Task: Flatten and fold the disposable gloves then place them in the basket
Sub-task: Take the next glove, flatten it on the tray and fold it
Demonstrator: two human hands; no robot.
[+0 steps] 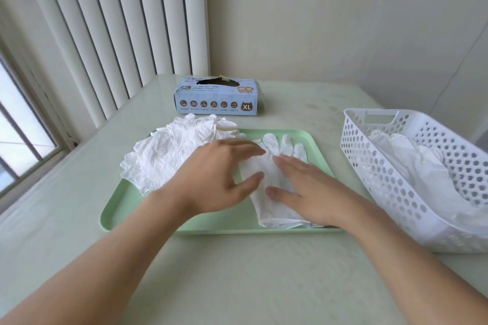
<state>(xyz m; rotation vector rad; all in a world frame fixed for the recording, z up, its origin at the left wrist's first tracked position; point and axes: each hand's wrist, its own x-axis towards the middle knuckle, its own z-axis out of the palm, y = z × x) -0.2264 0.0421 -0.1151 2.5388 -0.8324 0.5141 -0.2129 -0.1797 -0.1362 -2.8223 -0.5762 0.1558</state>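
A white disposable glove (266,202) lies flat on the right half of a light green tray (118,206), its fingers pointing away from me. My left hand (219,179) lies over its left side with straight fingers, slightly blurred. My right hand (309,187) presses flat on the glove's palm, fingers straight. A crumpled pile of white gloves (174,150) fills the tray's left half and spills over its far edge. A white perforated basket (390,179) stands to the right of the tray with white gloves (417,163) inside.
A blue glove box (219,99) marked XL stands behind the tray with its top torn open. The pale table (237,285) runs to a wall at the back. Vertical blinds (118,34) and a window are on the left.
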